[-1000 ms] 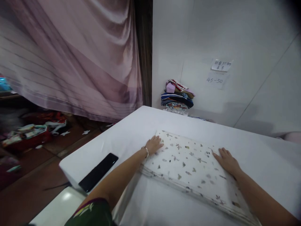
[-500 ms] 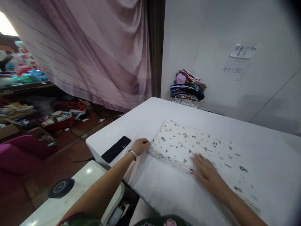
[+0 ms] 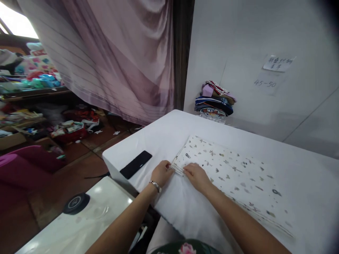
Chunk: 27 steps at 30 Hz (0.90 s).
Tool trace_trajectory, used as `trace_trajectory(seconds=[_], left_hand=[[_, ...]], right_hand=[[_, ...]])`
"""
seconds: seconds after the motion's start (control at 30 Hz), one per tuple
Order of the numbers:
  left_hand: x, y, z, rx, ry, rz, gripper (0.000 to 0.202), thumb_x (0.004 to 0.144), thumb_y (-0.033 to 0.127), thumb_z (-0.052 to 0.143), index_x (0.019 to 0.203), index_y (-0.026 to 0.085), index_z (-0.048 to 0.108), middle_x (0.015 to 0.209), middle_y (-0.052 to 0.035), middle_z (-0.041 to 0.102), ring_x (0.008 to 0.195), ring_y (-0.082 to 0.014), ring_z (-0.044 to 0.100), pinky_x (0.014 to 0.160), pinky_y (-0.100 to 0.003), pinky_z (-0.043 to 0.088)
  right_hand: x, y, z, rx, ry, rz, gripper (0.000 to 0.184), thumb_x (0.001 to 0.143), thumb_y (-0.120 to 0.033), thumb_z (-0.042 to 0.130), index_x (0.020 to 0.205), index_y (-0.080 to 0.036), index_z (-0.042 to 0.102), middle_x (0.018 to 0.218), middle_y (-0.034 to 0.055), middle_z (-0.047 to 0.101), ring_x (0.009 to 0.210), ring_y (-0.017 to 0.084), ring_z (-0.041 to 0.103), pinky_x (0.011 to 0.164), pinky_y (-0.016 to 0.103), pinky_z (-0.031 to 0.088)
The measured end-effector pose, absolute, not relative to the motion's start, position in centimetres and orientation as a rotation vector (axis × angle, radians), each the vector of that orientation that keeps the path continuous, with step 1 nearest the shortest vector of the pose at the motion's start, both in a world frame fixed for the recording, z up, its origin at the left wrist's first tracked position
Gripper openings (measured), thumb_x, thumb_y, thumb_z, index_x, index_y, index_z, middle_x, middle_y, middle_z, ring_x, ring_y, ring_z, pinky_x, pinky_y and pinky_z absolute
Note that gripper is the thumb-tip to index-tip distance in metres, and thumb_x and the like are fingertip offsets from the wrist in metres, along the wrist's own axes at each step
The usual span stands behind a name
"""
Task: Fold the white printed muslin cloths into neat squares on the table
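A folded white cloth (image 3: 233,173) with small grey and beige printed figures lies flat in layers on a white-covered table. My left hand (image 3: 162,173), with a metal bracelet at the wrist, pinches the cloth's near left corner. Close beside it, my right hand (image 3: 197,176) has its thumb and fingers closed on the near edge of the same cloth. Part of that near edge is hidden under my right hand and forearm.
A black phone (image 3: 136,164) lies left of the cloth on the table (image 3: 169,130). Lower left stands a white surface (image 3: 106,201) bearing a dark round object (image 3: 76,203). Folded fabrics (image 3: 215,100) are stacked against the wall. A pink curtain (image 3: 132,53) hangs behind.
My right hand has moved left along the cloth's near edge, from lying flat on it to gripping near the left corner. My left hand stays at the corner. The view has shifted slightly.
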<state>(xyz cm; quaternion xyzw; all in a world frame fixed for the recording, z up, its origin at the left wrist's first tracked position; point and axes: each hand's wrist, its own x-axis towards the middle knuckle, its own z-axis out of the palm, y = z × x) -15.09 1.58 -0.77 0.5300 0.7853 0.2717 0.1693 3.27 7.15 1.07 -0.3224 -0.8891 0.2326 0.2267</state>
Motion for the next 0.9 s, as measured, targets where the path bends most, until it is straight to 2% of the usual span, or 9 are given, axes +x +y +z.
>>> trace_trajectory(seconds=[0.23,0.5,0.73,0.9], left_hand=[[-14.9,1.8,-1.2,1.542,2.260,0.733,0.019,0.074,0.033,0.057,0.090,0.023,0.059,0.088,0.0009,0.062,0.083,-0.0146,0.057,0.067,-0.025,0.038],[-14.9,1.9,-1.3,1.536,2.254,0.725,0.016,0.075,0.034,0.057,0.086,0.023,0.059,0.086,0.0007,0.062,0.083,-0.0146,0.057,0.068,-0.025,0.038],[-14.9,1.9,-1.5,1.534,2.248,0.759,0.015,0.075,0.032,0.056,0.086,0.023,0.058,0.085,0.0013,0.062,0.081,-0.0141,0.056,0.067,-0.025,0.037],[-14.8,1.9,-1.4,1.541,2.247,0.757,0.014,0.075,0.030,0.056,0.086,0.022,0.059,0.084,0.0007,0.062,0.082,-0.0144,0.056,0.068,-0.025,0.038]], right_hand=[[-0.7,8.4,0.4,-1.039,-2.568,0.463,0.015,0.085,-0.026,0.050,0.079,-0.020,0.062,0.083,0.0029,0.056,0.084,0.016,0.050,0.072,0.026,0.037],[-0.9,9.2,-1.1,-1.100,-2.434,0.621,0.017,0.085,-0.018,0.044,0.078,-0.020,0.060,0.083,0.0008,0.058,0.083,0.014,0.051,0.073,0.024,0.036],[-0.9,8.4,-0.8,-1.074,-2.507,0.576,0.018,0.086,-0.015,0.041,0.078,-0.019,0.056,0.083,0.0012,0.055,0.081,0.013,0.050,0.070,0.023,0.034],[-1.1,8.1,-0.7,-1.097,-2.550,0.497,0.005,0.083,-0.022,0.050,0.080,-0.019,0.053,0.085,0.0019,0.055,0.082,0.015,0.049,0.069,0.024,0.034]])
